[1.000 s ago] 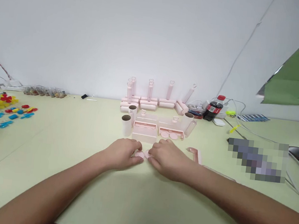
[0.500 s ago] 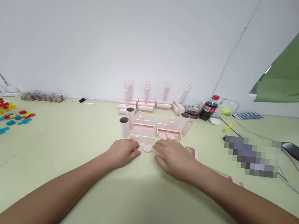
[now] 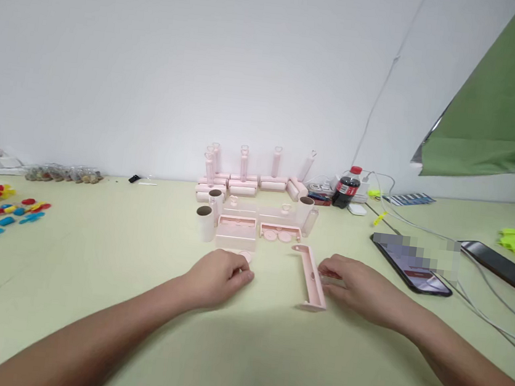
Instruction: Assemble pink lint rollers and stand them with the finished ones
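Pink plastic bits all over our pale green tabletop (image 3: 133,303). Our right hand (image 3: 358,285) has its fingers closed on the side of a long pink plastic bracket (image 3: 310,279). The bracket lies flat just left of that hand, pointing away from us. Our left hand (image 3: 218,275) sits curled, knuckles up, fingertips down right beside a small round pink disc (image 3: 244,256). Honestly we can't tell if it's pinching anything. Just behind the disc sits a flat pink rectangular box (image 3: 234,235).
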A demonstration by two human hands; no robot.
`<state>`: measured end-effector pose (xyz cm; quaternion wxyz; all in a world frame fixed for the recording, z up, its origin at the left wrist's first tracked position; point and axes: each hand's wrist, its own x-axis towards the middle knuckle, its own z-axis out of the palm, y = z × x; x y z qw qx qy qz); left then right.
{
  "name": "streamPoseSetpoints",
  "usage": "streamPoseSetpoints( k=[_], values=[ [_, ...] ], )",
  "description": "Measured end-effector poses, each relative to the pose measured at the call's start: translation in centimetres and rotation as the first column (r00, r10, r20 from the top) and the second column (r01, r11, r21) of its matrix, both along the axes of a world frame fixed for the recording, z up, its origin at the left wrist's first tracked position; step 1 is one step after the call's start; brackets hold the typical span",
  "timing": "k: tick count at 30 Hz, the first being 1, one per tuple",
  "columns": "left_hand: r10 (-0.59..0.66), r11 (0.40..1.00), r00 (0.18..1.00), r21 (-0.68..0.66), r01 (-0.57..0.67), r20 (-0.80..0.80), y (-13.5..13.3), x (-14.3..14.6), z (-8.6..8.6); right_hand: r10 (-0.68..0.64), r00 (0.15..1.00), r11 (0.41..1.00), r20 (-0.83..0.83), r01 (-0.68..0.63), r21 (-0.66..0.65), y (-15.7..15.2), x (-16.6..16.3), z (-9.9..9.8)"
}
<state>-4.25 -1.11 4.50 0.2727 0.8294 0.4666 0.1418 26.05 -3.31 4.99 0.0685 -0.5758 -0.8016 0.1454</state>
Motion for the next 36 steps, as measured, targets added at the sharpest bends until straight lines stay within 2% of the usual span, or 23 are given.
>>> streamPoseSetpoints(
  k=[4,6,8,13,17,20,24,36],
  values=[
    [-0.013,0.965,0.955,-0.246,0.089,0.295,-0.9,1.6,-0.1,0.176,0.946,0.983,-0.271,-0.156,0.096,-0.8,-4.2,1.1],
    [0.018,0.921,0.902,-0.359,0.153,0.431,-1.3,1.8,-0.3,0.25,0.913,0.966,-0.323,-0.212,0.148,-1.0,-5.9,0.8],
    [0.044,0.885,0.868,-0.423,0.196,0.494,-1.5,1.8,-0.5,0.293,0.88,0.952,-0.374,-0.231,0.201,-1.1,-7.0,-0.1],
    [0.067,0.875,0.84,-0.436,0.21,0.539,-1.6,1.6,-1.3,0.357,0.81,0.922,-0.465,-0.226,0.314,-1.0,-7.5,-2.7],
    [0.051,0.856,0.815,-0.446,0.262,0.577,-1.5,1.6,-1.5,0.355,0.779,0.933,-0.517,-0.26,0.248,-0.8,-7.0,-3.5],
    [0.024,0.839,0.812,-0.454,0.302,0.584,-1.5,1.6,-1.5,0.345,0.755,0.938,-0.558,-0.288,0.191,-0.7,-6.7,-3.6],
    [0.025,0.843,0.782,-0.433,0.319,0.623,-1.6,1.8,-1.8,0.353,0.752,0.935,-0.557,-0.298,0.191,-0.7,-6.6,-3.5],
    [0.21,0.813,0.661,-0.504,0.291,0.721,-2.1,2.7,-2.9,0.386,0.809,0.917,-0.443,-0.286,0.278,-1.2,-6.8,-2.7]
  ],
)
